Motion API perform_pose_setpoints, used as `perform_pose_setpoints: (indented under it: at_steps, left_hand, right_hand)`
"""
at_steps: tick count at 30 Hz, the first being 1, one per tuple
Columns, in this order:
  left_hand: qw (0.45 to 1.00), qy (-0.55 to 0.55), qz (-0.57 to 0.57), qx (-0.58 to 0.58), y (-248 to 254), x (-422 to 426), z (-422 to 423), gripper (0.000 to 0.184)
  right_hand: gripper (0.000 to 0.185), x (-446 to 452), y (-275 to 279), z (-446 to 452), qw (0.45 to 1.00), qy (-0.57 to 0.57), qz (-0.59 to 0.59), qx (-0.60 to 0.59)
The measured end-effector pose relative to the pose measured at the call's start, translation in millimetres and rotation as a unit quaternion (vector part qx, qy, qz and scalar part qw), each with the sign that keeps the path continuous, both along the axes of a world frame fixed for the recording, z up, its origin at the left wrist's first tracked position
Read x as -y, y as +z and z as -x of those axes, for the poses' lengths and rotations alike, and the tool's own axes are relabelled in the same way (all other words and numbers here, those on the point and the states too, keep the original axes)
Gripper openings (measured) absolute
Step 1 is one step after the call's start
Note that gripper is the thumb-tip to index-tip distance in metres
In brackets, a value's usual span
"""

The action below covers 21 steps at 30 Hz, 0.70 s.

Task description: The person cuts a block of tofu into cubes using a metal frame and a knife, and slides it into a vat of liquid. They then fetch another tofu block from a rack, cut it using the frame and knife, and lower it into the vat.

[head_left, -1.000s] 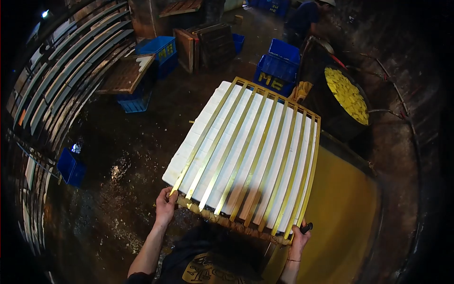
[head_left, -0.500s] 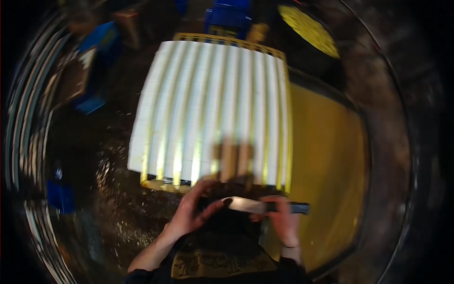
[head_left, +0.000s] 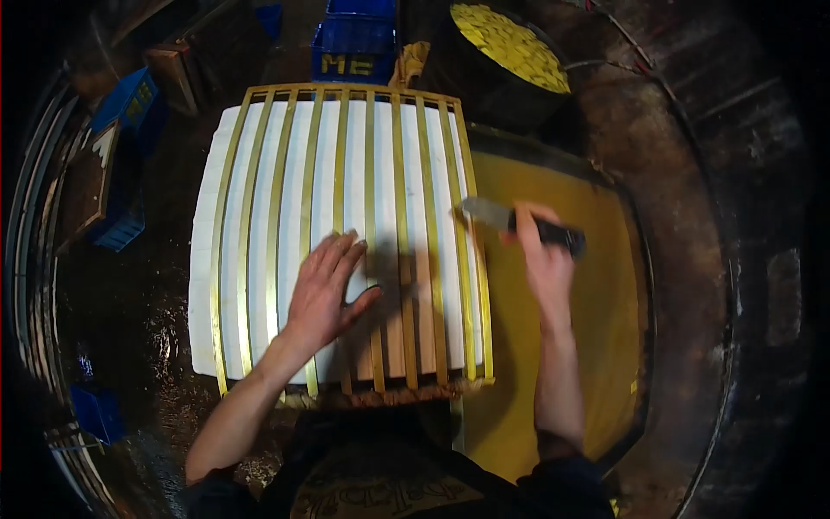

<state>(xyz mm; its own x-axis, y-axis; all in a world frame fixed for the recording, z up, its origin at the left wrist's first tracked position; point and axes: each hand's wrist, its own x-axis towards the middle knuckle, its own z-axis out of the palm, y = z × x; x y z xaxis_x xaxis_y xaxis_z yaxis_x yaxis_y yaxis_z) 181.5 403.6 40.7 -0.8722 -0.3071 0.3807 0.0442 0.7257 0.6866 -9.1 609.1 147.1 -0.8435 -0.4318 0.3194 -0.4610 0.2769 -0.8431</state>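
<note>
A yellow slatted frame lies over a broad white slab, whose surface shows as strips between the slats. My left hand is over the middle of the frame, fingers stretched out, apparently resting on the slats. In my right hand is a knife with a black handle and a wide metal blade. Its blade points left, its tip at the frame's right edge. The fingers wrap round the handle. Shadows of my arms darken the lower right of the slab.
A wide vat of yellowish liquid with a dark rim is at the right. Behind stand a black tub of yellow pieces and blue crates. More blue crates and a wooden board are at the left, on a wet dark floor.
My left hand has moved up onto the slats and flattened out. My right hand has moved forward with the knife, away from my body. The view has shifted and sharpened.
</note>
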Motion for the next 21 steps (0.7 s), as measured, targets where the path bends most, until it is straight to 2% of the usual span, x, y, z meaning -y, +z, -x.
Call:
perform_pose_setpoints:
  at_steps: [1,2,3,4,6,9,11,12,14,15,16,17,18,19,20,21]
  left_hand:
    - [0.992,0.005,0.104,0.066,-3.5,13.0,10.4,0.065]
    - [0.970,0.013,0.202,0.134,-9.4,23.6,18.2,0.073]
    - [0.955,-0.007,0.215,0.205,-19.8,32.5,22.0,0.085]
    - [0.955,0.002,0.215,0.206,-19.6,35.9,24.7,0.085]
    - [0.952,-0.027,0.219,0.210,-18.7,38.0,23.0,0.088]
    - [0.954,-0.018,0.207,0.216,-12.6,39.8,24.2,0.091]
    - [0.957,-0.022,0.192,0.215,-13.2,39.1,22.6,0.093]
    - [0.958,-0.024,0.187,0.217,-13.9,39.7,22.6,0.093]
    - [0.959,-0.026,0.182,0.214,-15.7,39.3,21.8,0.094]
    - [0.959,-0.029,0.183,0.213,-14.9,39.5,21.7,0.095]
    - [0.961,-0.036,0.178,0.209,-16.5,41.0,21.8,0.095]
    - [0.964,-0.033,0.178,0.197,-19.3,40.7,21.1,0.095]
    - [0.966,-0.028,0.180,0.186,-21.2,40.0,20.5,0.096]
    - [0.965,-0.033,0.185,0.181,-20.4,40.8,20.4,0.096]
    - [0.966,-0.034,0.183,0.179,-20.9,40.8,20.2,0.096]
    - [0.966,-0.036,0.184,0.181,-20.8,40.9,20.4,0.096]
  right_hand:
    - [0.016,19.3,-10.8,41.4,1.000,0.010,0.003,-0.016]
    - [0.014,40.1,-22.2,80.7,0.996,0.032,-0.002,-0.082]
    - [0.013,64.6,-22.6,112.1,0.974,0.068,-0.044,-0.211]
    - [0.013,94.4,-18.6,130.1,0.993,0.045,-0.024,-0.103]
    - [0.017,136.7,-26.8,175.9,0.974,0.081,-0.082,-0.195]
    - [0.020,181.6,-41.7,211.1,0.964,0.101,-0.101,-0.222]
    - [0.023,183.7,-51.6,222.5,0.946,0.116,-0.198,-0.228]
    - [0.023,177.2,-55.2,220.1,0.946,0.117,-0.203,-0.225]
    - [0.026,138.3,-65.8,199.6,0.916,0.112,-0.210,-0.324]
    - [0.025,107.7,-40.6,148.9,0.944,0.172,-0.250,-0.127]
    - [0.020,71.5,-29.4,98.6,0.957,0.176,-0.230,0.005]
    - [0.017,37.3,-22.8,54.9,0.960,0.196,-0.179,0.091]
    - [0.017,-8.5,-34.7,22.0,0.959,0.188,-0.197,0.083]
    - [0.016,-59.5,-61.1,-3.1,0.914,0.128,-0.110,0.369]
    - [0.013,-60.3,-20.7,-49.4,0.943,0.196,-0.223,0.150]
    - [0.012,-66.4,-6.9,-63.9,0.903,0.208,-0.323,0.194]
